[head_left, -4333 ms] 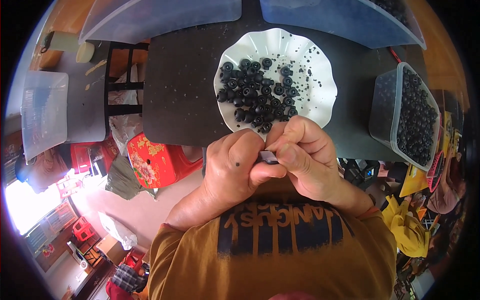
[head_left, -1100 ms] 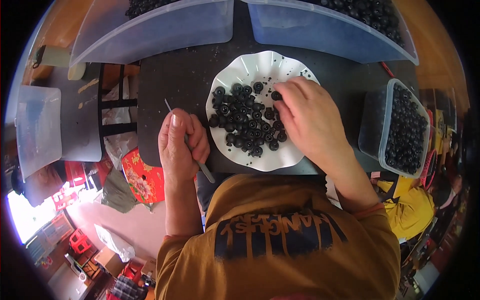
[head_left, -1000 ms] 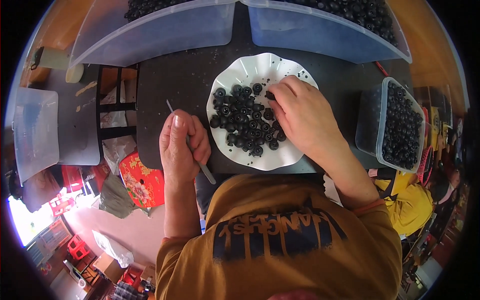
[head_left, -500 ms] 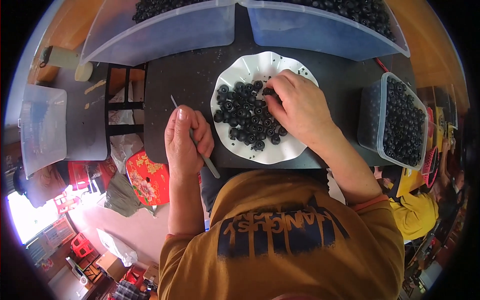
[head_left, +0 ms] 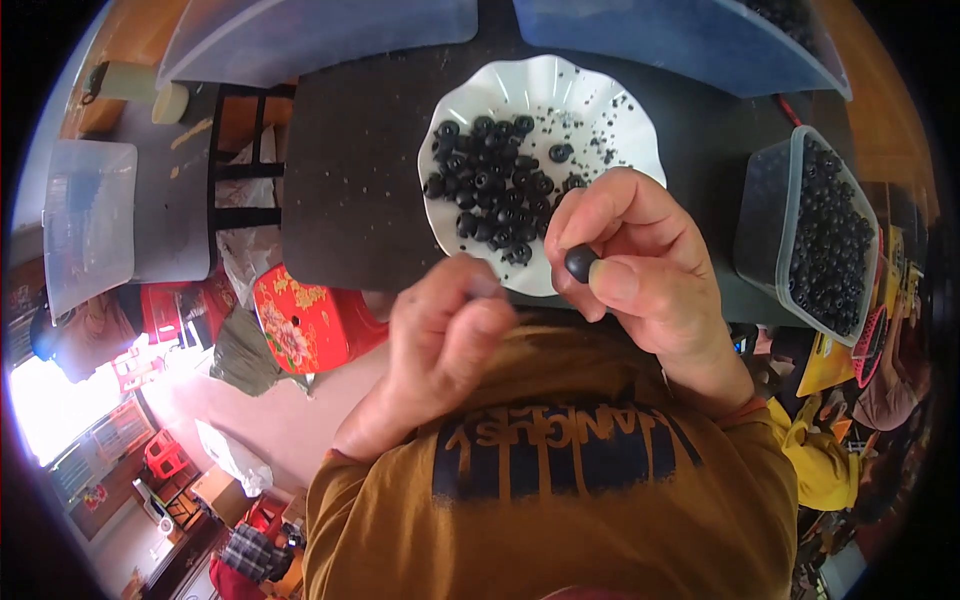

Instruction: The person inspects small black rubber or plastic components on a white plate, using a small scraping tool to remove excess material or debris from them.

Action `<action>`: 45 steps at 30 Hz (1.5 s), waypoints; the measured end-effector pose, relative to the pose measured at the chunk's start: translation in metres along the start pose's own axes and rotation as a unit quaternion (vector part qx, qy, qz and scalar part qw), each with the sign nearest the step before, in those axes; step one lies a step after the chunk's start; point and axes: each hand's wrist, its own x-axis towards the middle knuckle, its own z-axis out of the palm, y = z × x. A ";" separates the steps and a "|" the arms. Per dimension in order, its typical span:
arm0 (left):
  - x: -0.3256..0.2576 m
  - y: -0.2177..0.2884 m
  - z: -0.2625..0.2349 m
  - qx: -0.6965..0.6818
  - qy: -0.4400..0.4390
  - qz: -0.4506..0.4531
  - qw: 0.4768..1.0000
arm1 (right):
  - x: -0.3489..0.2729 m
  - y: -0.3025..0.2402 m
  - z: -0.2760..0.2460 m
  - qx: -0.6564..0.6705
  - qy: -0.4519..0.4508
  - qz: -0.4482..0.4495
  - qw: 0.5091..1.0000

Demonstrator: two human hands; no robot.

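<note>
My right hand (head_left: 640,265) pinches a glossy black round piece (head_left: 580,263) between thumb and fingers, over the near right rim of the white scalloped plate (head_left: 470,92). To its left, my left hand (head_left: 445,335) is closed and smeared by motion, just short of the plate's near edge. A slim grey metal tool (head_left: 482,294) barely shows between its thumb and finger; most of it is hidden. Many black round pieces (head_left: 490,180), some with ring-like openings, are heaped on the plate's left side. Small dark crumbs are scattered over its right side.
The plate stands on a dark table (head_left: 350,170). Large clear bins (head_left: 330,30) line the far edge. At right is a clear tub (head_left: 830,240) full of black pieces. A red stool (head_left: 305,320) is at lower left. A person in yellow (head_left: 820,460) is off to the right.
My right hand has come off the heap toward me with a black piece. My left hand has moved right, toward it, and the metal tool is now mostly hidden. The view has shifted.
</note>
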 end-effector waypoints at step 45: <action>0.005 -0.013 0.026 0.319 0.068 0.237 0.915 | -0.027 0.043 0.011 0.031 -0.024 -0.080 0.996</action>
